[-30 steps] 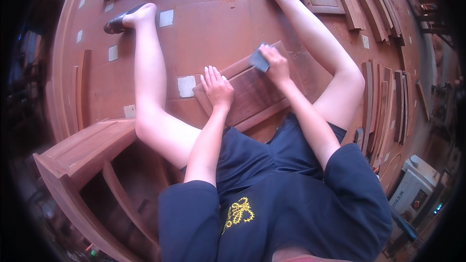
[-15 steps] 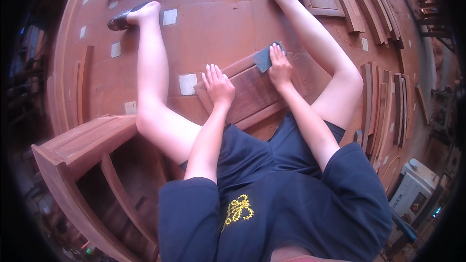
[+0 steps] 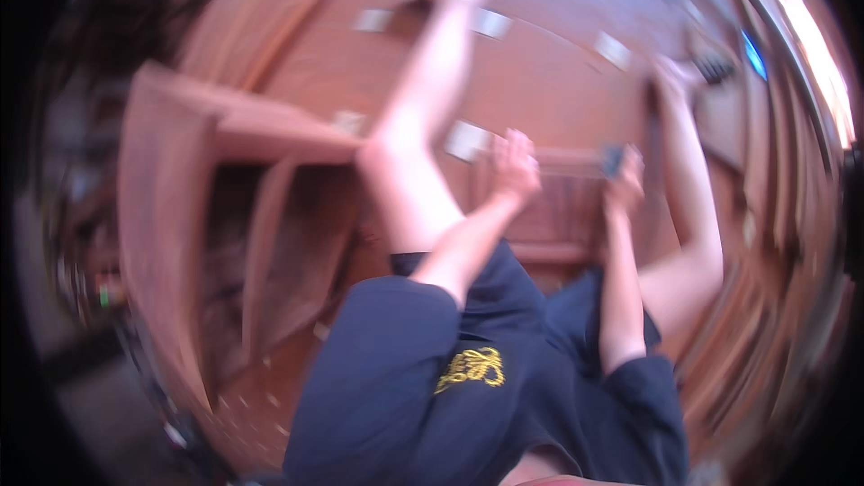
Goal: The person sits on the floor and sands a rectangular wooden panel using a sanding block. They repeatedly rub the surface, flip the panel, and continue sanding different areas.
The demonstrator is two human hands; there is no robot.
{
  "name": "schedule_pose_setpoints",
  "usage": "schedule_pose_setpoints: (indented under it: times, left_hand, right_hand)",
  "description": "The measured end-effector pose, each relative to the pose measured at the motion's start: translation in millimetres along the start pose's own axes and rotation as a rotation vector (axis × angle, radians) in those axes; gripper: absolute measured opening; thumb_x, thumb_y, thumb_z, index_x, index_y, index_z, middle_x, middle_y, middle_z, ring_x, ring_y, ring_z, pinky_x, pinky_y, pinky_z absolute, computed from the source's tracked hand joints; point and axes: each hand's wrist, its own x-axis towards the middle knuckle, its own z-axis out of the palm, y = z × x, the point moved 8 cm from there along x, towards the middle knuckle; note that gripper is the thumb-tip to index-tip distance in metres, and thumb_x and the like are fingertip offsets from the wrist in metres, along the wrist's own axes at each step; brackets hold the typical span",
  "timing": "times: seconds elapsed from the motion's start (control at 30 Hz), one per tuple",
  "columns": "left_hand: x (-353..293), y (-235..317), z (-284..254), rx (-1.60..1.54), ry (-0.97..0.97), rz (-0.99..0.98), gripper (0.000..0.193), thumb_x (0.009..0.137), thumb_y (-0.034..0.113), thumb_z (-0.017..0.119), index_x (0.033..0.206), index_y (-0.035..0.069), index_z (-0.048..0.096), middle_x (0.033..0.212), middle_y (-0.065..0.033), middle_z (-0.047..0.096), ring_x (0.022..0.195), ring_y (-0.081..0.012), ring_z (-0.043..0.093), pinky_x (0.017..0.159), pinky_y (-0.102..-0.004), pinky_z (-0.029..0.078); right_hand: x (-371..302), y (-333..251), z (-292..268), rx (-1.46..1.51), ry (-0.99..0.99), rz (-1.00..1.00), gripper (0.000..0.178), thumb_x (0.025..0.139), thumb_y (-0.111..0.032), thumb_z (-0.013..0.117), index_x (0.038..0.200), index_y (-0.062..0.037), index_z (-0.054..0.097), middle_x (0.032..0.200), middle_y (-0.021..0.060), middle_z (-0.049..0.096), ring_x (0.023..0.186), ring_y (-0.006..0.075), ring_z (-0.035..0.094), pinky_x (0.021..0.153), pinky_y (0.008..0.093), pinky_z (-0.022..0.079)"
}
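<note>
A reddish-brown wooden panel (image 3: 562, 207) with a raised frame lies on the floor between my legs. At its left end rests my left hand (image 3: 516, 169), fingers stretched out and holding nothing. My right hand (image 3: 626, 184) is at the panel's right end, with a small dark grey-green piece of sandpaper (image 3: 613, 161) under its fingers. Most of the sandpaper is covered by the hand, and motion blur softens the fingers of both hands.
To my left stands a wooden furniture frame (image 3: 166, 207) with open sides, close to my left knee. Long wooden boards (image 3: 733, 333) lie along the right. Pale square patches (image 3: 469, 139) dot the reddish floor (image 3: 540, 72).
The whole view has swung, so the panel, hands and legs now appear farther right and the furniture frame higher. My hands are still at the panel, and the sandpaper stays with my right hand.
</note>
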Motion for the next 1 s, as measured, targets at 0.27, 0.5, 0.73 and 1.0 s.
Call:
schedule_pose_setpoints:
  times: [0.27,0.5,0.73,1.0]
  left_hand:
    - [-16,-1,-1,0.206,-0.101,0.012,0.053,0.093,0.025,0.042,0.135,-0.009,0.046,0.144,-0.0222,0.043,0.141,-0.0334,0.031,0.118,-0.0503,0.015]
    - [-4,7,1,0.194,-0.030,0.050,0.051,0.093,0.024,0.044,0.132,-0.008,0.049,0.142,-0.0220,0.045,0.139,-0.0330,0.033,0.118,-0.0501,0.017]
    - [-6,5,0,0.173,0.006,0.040,0.052,0.092,0.024,0.045,0.132,-0.009,0.049,0.142,-0.0222,0.045,0.139,-0.0335,0.033,0.117,-0.0503,0.017]
    - [-9,3,9,0.201,-0.009,0.054,0.053,0.091,0.025,0.043,0.131,-0.009,0.050,0.142,-0.0224,0.045,0.138,-0.0349,0.034,0.117,-0.0522,0.016]
  right_hand:
    - [-10,-8,9,0.031,-0.216,0.035,0.045,0.089,-0.017,0.049,0.134,-0.0150,0.056,0.128,0.0110,0.061,0.099,0.0357,0.066,0.082,0.0473,0.054]
    - [-3,14,17,-0.016,-0.014,-0.144,0.041,0.090,-0.020,0.052,0.130,-0.0170,0.059,0.126,0.0096,0.063,0.098,0.0351,0.067,0.081,0.0464,0.054]
    - [7,5,-21,0.013,-0.019,0.074,0.033,0.095,-0.034,0.050,0.123,-0.0264,0.065,0.092,0.0176,0.071,0.081,0.0418,0.067,0.071,0.0518,0.054]
    - [-16,-2,-24,0.347,-0.023,0.019,0.039,0.094,-0.035,0.057,0.095,0.0013,0.071,0.077,0.0247,0.068,0.073,0.0422,0.067,0.063,0.0497,0.052]
